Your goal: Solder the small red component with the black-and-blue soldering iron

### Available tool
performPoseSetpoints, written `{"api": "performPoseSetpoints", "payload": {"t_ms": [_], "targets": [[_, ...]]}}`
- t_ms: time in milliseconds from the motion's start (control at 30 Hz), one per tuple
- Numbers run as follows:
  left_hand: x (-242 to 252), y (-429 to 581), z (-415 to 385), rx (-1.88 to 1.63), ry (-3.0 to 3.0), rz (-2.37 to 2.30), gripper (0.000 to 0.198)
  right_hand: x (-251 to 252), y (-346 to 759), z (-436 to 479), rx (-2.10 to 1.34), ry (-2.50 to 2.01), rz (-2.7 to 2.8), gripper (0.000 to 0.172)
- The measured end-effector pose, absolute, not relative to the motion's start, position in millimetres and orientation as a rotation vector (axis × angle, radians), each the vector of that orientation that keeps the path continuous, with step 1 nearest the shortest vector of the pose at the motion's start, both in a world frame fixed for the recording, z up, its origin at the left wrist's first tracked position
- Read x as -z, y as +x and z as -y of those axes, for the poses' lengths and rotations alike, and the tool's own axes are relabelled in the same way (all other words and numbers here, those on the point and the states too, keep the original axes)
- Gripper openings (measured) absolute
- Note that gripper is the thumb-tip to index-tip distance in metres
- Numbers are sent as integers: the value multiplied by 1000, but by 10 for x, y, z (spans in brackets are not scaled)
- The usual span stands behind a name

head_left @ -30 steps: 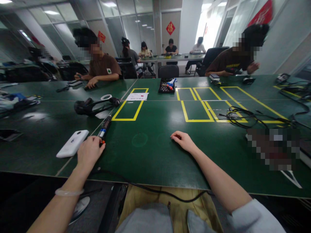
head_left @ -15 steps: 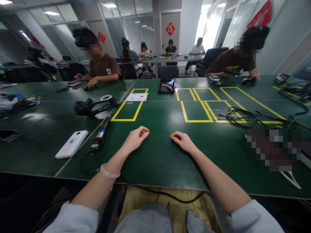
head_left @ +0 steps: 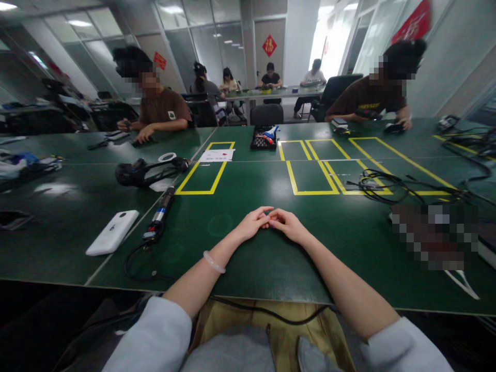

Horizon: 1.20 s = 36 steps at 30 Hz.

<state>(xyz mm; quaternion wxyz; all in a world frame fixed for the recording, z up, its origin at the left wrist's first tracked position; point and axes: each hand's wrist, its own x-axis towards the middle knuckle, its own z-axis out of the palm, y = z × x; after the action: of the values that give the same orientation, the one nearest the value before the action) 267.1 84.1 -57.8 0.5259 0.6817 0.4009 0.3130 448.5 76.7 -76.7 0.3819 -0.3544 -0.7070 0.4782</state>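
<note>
My left hand (head_left: 252, 226) and my right hand (head_left: 289, 226) meet over the green table (head_left: 248, 268), straight in front of me. Their fingertips touch, with the fingers curled inward on both sides. A tiny orange spot shows between the fingertips. Whether it is a small object or a fingernail I cannot make out. A pale bangle (head_left: 214, 262) circles my left wrist. What the fingers pinch, if anything, is mostly hidden.
Yellow tape rectangles (head_left: 315, 192) mark the table ahead. Behind them stands a black tray (head_left: 253, 144) with tools. To the left lie a white phone-like slab (head_left: 112, 233), a cylindrical device (head_left: 157, 219) with a cable, and a black frame-like device (head_left: 132, 174). Tangled cables (head_left: 374, 186) lie right.
My left hand has moved right across the table to meet my right hand, which has stayed nearly in place. Before, the two were apart and the orange spot showed at the left fingertips.
</note>
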Motion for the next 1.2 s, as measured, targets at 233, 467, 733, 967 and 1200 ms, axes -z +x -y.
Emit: {"api": "performPoseSetpoints", "payload": {"t_ms": [233,467,733,967,1200], "targets": [[648,2621,-885,-802,1541,-979,47,784,4482,-779,-1228,-909,1744,29],[644,2614,-859,-742,1666,-1037,36,805,4502,-792,-1118,-964,1732,31],[588,2609,-813,-735,1633,-1000,32,814,4485,-784,-1123,-961,1741,31],[578,2619,-798,-757,1579,-971,33,818,4480,-788,-1137,-978,1707,23],[594,2604,-807,-745,1561,-1018,34,752,4485,-756,-1085,-957,1766,19]]}}
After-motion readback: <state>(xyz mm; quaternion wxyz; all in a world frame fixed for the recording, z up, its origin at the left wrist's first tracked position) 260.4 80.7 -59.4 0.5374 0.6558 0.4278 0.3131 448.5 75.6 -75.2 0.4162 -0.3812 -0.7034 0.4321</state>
